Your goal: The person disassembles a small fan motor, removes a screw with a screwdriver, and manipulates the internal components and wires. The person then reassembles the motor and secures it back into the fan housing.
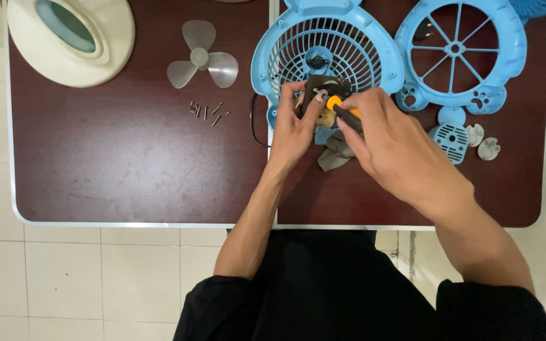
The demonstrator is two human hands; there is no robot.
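Left hand (292,126) clasped around small dark fan motor (321,88), right hand (387,136) gripping orange-and-black screwdriver (341,108) against it, blue plastic fan grille (323,50) directly behind, loose screws (206,112) left.

Just beyond the fingers (311,110), the blue fan grille (349,47) and the spoked blue cover (459,50) to its right look like smooth moulded plastic with a soft sheen, and the screwdriver (342,112) in the right-hand fingers has a glossy orange and black plastic handle. Left of the fingers, the fan blade (200,60) is translucent grey plastic, the small screws (208,112) look like dull metal, and the cream housing (71,41) farther left is matt plastic. The counter (127,164) under the fingers has a dark reddish-brown laminate top, smooth and faintly glossy, with a pale metal-looking edge.
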